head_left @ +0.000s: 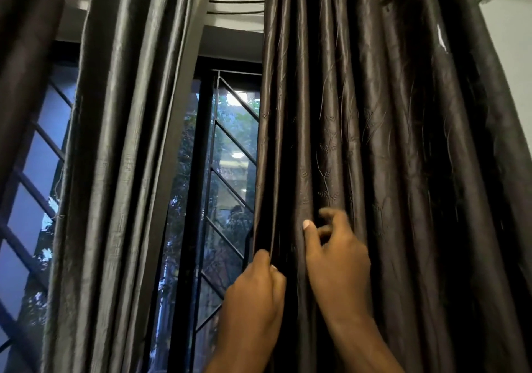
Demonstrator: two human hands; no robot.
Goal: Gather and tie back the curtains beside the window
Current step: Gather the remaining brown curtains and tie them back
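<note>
"Is the curtain tied back yet?"

"No. The brown curtain [374, 142] right of the window [227, 157] hangs loose. The left hand [256, 286] pinches its edge, the one nearest the window. The right hand [336, 260] has its thumb on the next fold. Its fingers are curled and blurry, so I can't tell if it grips."

"And a tie?"

"None in sight. No hand is on the grey curtain [123, 142] left of the window."

The black metal-grilled window [230, 157] lies behind and between the glossy grey pleated curtain [123, 142] at left and the dark embroidered curtain [374, 142] at right. The left hand [253, 295] grips the latter's left edge; the right hand [336, 263] pinches folds just to its right, higher.
</note>
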